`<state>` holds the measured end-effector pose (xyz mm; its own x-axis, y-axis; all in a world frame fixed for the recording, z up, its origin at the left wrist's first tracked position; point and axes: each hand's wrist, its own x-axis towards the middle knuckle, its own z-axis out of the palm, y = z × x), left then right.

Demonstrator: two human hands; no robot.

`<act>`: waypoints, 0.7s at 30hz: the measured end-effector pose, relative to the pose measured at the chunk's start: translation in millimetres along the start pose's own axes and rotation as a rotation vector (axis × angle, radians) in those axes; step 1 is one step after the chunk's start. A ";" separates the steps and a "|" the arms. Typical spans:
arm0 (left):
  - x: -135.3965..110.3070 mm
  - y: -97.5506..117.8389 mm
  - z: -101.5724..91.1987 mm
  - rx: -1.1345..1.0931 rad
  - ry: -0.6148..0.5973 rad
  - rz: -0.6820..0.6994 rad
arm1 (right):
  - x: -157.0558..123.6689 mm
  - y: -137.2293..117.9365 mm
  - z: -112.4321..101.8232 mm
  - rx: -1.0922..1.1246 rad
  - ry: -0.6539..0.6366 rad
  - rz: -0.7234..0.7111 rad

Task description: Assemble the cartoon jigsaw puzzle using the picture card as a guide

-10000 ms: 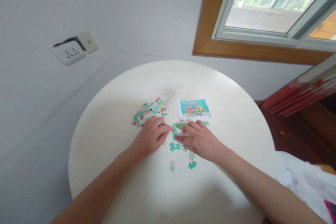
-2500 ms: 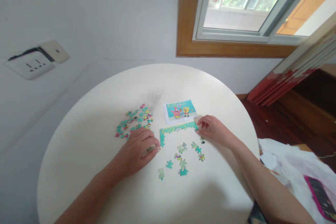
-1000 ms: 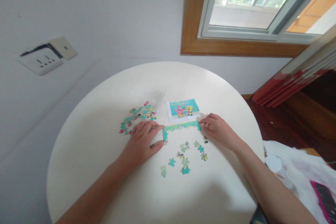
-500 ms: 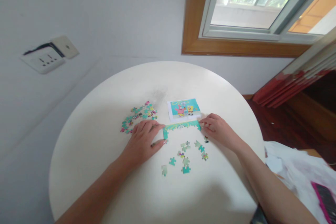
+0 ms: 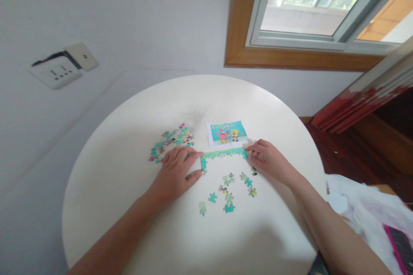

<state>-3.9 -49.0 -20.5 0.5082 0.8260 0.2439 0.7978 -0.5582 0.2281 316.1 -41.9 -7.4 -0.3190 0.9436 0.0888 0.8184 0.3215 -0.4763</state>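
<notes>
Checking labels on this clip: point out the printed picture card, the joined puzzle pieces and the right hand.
Printed picture card (image 5: pixel 227 134), head view: middle of its printed face.
Joined puzzle pieces (image 5: pixel 223 153), head view: middle of the long row.
Right hand (image 5: pixel 267 158), head view: back of it.

Round white table (image 5: pixel 209 96), pale wall (image 5: pixel 145 17) — daylit wood-framed window (image 5: pixel 318 17), red-and-white curtain (image 5: pixel 359 94), dark reddish floor (image 5: pixel 338 150).

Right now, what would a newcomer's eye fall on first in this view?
Probably the teal puzzle border at the middle of the round white table, with the left hand at its left end and the right hand at its right. Just beyond it lies the bright cartoon picture card. Loose pieces lie scattered on the near side, and a colourful heap sits beyond the left hand.
</notes>
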 end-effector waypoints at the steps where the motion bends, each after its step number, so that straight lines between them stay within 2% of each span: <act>1: 0.1 0.3 -0.3 -0.001 -0.003 0.001 | 0.0 -0.1 -0.1 0.001 0.000 0.000; 10: -0.4 -1.1 -1.0 -0.040 0.030 -0.009 | -1.7 2.0 -3.0 0.064 0.015 0.044; 21: -3.3 -7.7 -4.1 -0.036 0.053 0.000 | -6.0 -0.6 -19.8 0.072 -0.029 0.068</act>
<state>-13.0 -47.7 -19.2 0.4898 0.8211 0.2932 0.7850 -0.5617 0.2615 327.0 -46.1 9.6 -0.2782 0.9601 0.0289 0.8026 0.2488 -0.5422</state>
